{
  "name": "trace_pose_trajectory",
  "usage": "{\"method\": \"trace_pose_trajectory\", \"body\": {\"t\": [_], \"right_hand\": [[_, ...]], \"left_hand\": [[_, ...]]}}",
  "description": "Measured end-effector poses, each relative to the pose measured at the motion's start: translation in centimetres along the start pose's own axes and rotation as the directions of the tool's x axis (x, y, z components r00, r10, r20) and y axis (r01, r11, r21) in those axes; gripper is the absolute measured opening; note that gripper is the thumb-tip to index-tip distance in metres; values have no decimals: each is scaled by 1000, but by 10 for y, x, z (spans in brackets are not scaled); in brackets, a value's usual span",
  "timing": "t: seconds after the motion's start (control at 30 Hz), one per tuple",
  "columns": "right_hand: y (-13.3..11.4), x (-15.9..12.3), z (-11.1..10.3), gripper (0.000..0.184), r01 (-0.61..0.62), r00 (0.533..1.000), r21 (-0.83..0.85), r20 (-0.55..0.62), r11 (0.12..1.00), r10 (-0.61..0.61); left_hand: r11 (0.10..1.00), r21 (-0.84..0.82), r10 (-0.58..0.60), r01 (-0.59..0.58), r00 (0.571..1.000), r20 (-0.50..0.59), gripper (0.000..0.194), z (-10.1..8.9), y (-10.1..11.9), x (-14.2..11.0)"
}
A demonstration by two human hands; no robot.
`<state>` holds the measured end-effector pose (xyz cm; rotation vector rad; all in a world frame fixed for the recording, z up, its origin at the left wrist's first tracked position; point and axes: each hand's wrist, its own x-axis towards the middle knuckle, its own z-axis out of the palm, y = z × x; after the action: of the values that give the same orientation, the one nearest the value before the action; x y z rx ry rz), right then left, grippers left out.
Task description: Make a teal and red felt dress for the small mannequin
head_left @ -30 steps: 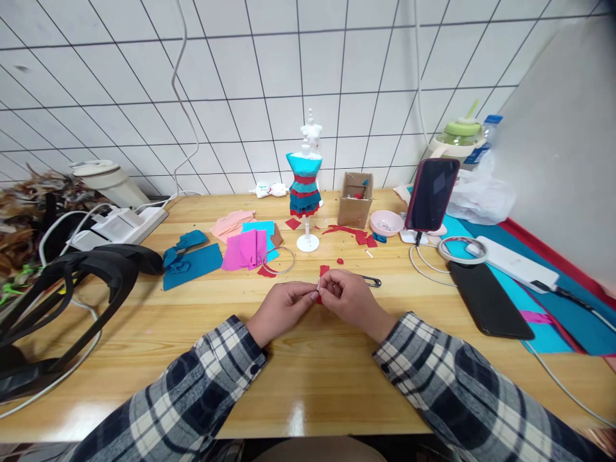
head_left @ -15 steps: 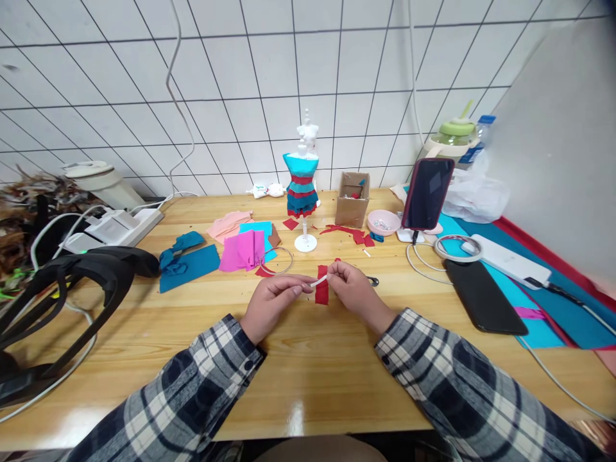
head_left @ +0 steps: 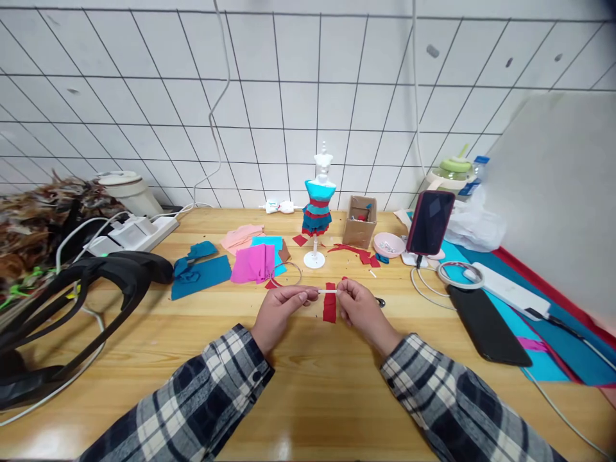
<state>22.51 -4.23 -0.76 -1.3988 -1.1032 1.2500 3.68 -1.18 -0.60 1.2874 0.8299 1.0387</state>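
Between my two hands a thin white strip [head_left: 328, 291] is stretched level, one end pinched by each hand. My left hand [head_left: 283, 313] grips its left end between thumb and fingers. The right end sits in the closed fingertips of my right hand [head_left: 362, 310]. Just below the strip a red fabric piece [head_left: 330, 309] lies on the table. Farther back stands a small white dress form [head_left: 323, 160] on a round base, wearing a layered turquoise, red and teal dress [head_left: 317, 206]. A dark handle loop [head_left: 380, 302] peeks out past my right hand.
Teal cloth [head_left: 205, 278] and magenta cloth [head_left: 253, 263] lie left, near a black headset [head_left: 129, 269]. A cardboard box [head_left: 360, 223], a pink bowl [head_left: 389, 244] and a propped phone [head_left: 430, 223] stand behind. A black phone [head_left: 488, 326] and cables lie right.
The white strip has gone from slanted to level and straight between my hands. The whole view has shifted, so the scene sits lower and slightly to the right.
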Motion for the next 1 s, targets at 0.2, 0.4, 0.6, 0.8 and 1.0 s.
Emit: {"method": "trace_pose_trajectory", "body": {"t": [0.2, 0.4, 0.6, 0.8, 1.0], "right_hand": [[5, 2, 0, 15, 28, 999, 8, -20, 1000, -28], [9, 8, -6, 13, 3, 995, 52, -103, 999, 3], [0, 13, -25, 18, 103, 973, -61, -200, 993, -114], [-42, 49, -57, 15, 220, 825, -475, -376, 852, -422], [-80, 104, -86, 17, 91, 712, -794, -370, 601, -597]], "left_hand": [[992, -119, -49, 45, 998, -29, 15, 6, 2, -2], [964, -257, -83, 61, 994, -73, 15, 6, 6, -2], [936, -328, -154, 126, 986, -63, 17, 1, 5, 2], [965, -220, -149, 144, 989, -6, 18, -1, 0, 5], [976, -176, -127, 126, 992, 3, 18, -9, -1, 9]]}}
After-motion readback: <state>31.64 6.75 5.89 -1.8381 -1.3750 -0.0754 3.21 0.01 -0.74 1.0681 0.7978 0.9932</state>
